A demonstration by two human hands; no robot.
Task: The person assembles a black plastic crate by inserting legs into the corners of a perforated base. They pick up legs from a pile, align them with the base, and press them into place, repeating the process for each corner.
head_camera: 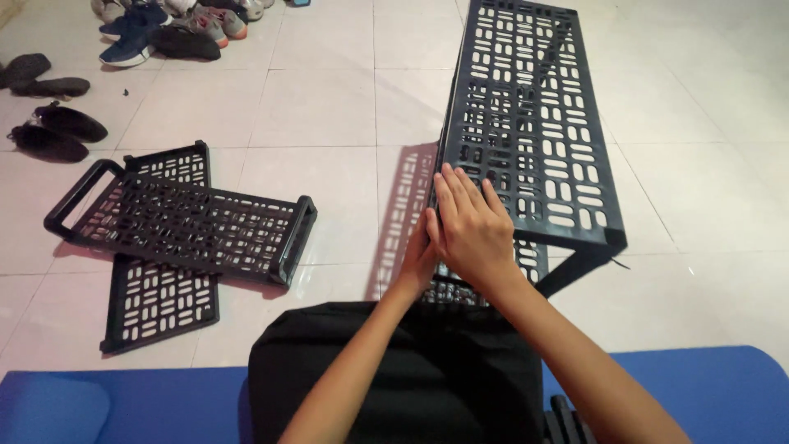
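White tiled floor [329, 107], black slotted shelf panels, shoes [164, 29] beyond.

Right hand [472, 230] open, flat on raised shelf [542, 123]; left hand [419, 259] (grip unclear) just beneath its near edge.

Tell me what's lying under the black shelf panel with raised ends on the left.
A second flat slotted panel lies crosswise beneath the shelf panel, sticking out in front and behind. Its middle is covered, resting on the tiled floor.

I note both forearms bare, no sleeves, rings or watch on left hand [419, 261] or right hand [471, 233]; black garment [394, 370] over lap.
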